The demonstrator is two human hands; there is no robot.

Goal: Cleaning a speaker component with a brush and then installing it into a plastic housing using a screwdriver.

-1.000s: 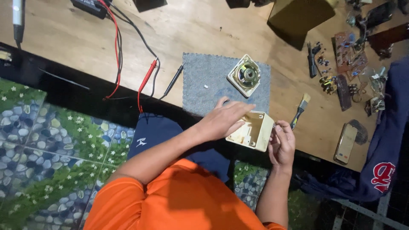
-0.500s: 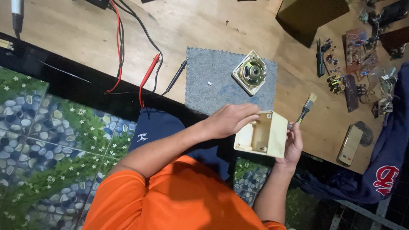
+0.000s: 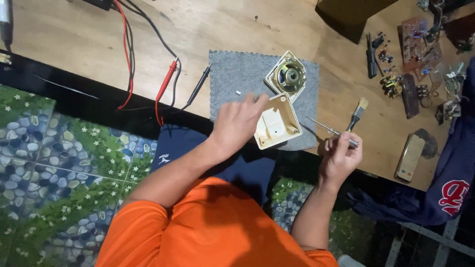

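My left hand [image 3: 237, 123] grips the left side of a cream plastic box shell [image 3: 277, 122], open side up, at the near edge of a grey felt mat [image 3: 237, 74]. My right hand [image 3: 340, 153] holds a thin screwdriver [image 3: 329, 130] whose metal shaft points left toward the shell. A small round speaker in a cream square frame [image 3: 287, 76] lies on the mat just beyond the shell. A tiny white piece [image 3: 238, 92] rests on the mat near my left fingers.
A small paintbrush [image 3: 357, 112] lies right of the mat. Red and black meter probes [image 3: 168, 81] with leads lie to the left. Circuit boards and parts [image 3: 413, 49] crowd the far right, with a phone [image 3: 409, 157] near the wooden table edge and a dark box [image 3: 354, 12] beyond.
The shell has come down from in front of my chest onto the mat's near edge. My right hand let go of the shell and now holds the screwdriver apart from it.
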